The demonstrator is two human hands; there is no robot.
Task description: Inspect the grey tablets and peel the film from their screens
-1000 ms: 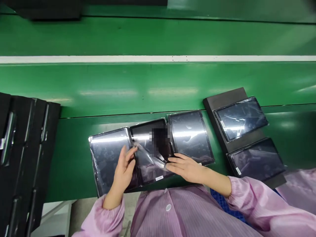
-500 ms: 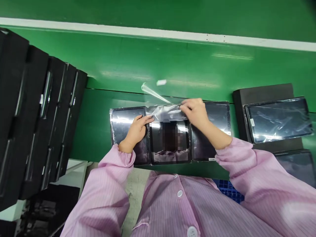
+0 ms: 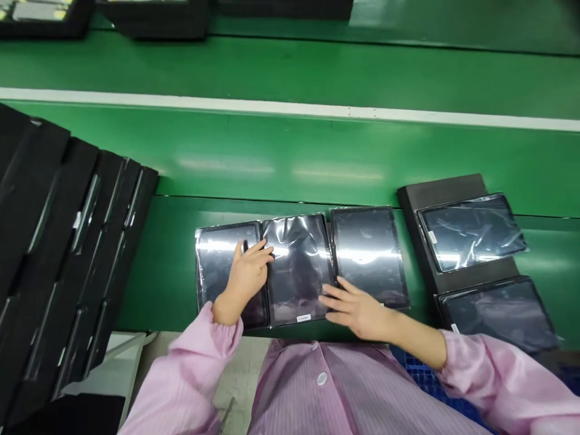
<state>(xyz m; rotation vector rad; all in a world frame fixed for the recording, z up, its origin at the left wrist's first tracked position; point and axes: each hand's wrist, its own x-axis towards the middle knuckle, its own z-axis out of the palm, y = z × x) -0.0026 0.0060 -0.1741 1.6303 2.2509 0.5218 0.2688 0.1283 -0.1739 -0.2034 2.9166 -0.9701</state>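
Three dark tablets lie in a row on the green bench. The middle tablet [image 3: 299, 272] is covered by clear film with wrinkles near its top, and a small white label shows at its lower edge. My left hand [image 3: 247, 272] rests over the left tablet [image 3: 217, 254], its fingertips on the middle tablet's left edge. My right hand [image 3: 357, 308] lies with fingers spread at the middle tablet's lower right edge. It partly covers the bottom of the right tablet [image 3: 369, 254]. Neither hand grips anything.
At the right, two film-covered tablets [image 3: 471, 232] lie across a black foam block [image 3: 448, 187]. Black slotted foam trays [image 3: 113, 241] holding tablets stand stacked at the left. More black trays [image 3: 281, 7] sit beyond the white bench strip [image 3: 272, 107].
The raised film now lies flat over the middle tablet, and my hands have let go of it. My right hand has moved down toward the lower right edge. The view has tilted upward.
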